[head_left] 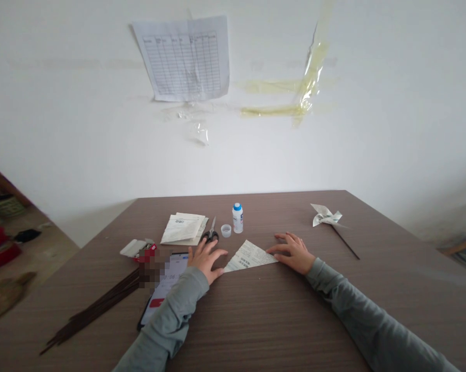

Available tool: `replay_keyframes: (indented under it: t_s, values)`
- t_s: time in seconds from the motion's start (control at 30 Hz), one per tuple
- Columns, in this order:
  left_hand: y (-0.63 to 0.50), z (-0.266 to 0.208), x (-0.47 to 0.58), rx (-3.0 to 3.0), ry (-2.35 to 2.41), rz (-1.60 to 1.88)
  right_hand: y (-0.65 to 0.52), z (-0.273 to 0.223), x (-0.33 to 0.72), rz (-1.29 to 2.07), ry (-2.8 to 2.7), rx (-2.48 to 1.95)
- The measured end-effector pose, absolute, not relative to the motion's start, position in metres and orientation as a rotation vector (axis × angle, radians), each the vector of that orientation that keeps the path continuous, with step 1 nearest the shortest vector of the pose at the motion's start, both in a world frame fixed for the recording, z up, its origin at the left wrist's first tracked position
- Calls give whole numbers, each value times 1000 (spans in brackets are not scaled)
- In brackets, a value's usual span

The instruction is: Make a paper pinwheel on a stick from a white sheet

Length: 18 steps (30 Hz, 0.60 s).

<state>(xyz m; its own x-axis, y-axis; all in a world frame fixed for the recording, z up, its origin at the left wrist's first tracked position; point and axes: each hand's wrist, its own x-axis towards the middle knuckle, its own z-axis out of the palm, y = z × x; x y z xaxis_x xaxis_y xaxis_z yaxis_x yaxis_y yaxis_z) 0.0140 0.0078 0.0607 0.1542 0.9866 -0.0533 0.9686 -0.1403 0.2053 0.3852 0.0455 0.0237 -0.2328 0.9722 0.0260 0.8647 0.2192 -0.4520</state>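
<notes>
A printed sheet of paper folded into a triangle (250, 257) lies flat on the brown table, its point facing the wall. At its left corner is my left hand (205, 261), fingers spread, with the thumb at or close to the paper's edge. My right hand (294, 252) rests by the opposite corner, fingers stretched out and the fingertips touching the paper or just beside it. Just beyond my left fingers lie black-handled scissors (210, 235). A small white glue bottle with a blue top (237, 218) stands behind the triangle, next to a clear cap (226, 230).
Folded paper sheets (182, 228) lie at the back left, near a small open red-and-white box (142, 250). A bundle of thin brown sticks (93, 305) and a phone (167, 281) are left of me. A paper pinwheel on a stick (326, 216) lies at the right.
</notes>
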Motion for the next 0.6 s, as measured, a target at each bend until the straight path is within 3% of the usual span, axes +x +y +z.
replay_keyframes:
  t_s: [0.2,0.6]
  values:
    - [2,59,28,2284,1862,358,36,30,372,436,-2176,-1659]
    - [-7,56,53,2289,1900,333,34,25,362,450,-2214,-1560]
